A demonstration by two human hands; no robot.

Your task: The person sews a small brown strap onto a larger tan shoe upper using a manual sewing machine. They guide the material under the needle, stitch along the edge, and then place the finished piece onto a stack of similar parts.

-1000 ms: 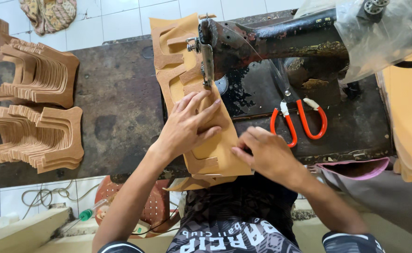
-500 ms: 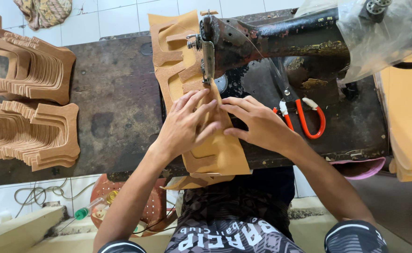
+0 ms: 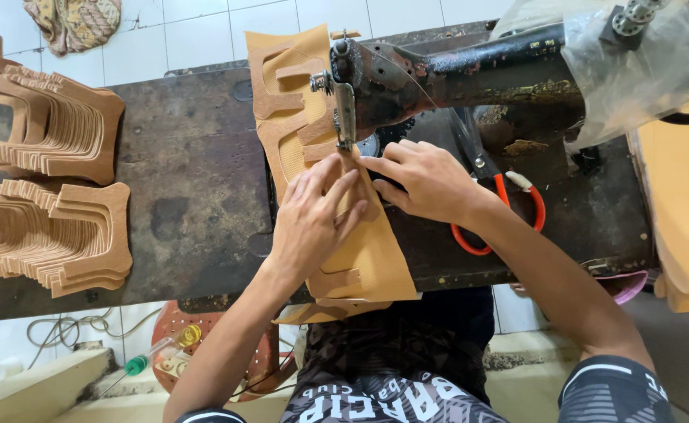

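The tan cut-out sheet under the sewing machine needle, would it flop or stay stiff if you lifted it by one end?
The tan sheet probably flexes: its near end droops over the table edge. It looks thin and light. Both the left hand and right hand press it flat, so it may slide easily.

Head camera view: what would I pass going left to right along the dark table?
Stacks of cut tan pieces → left hand on the tan sheet → right hand → red-handled scissors → yellow stack.
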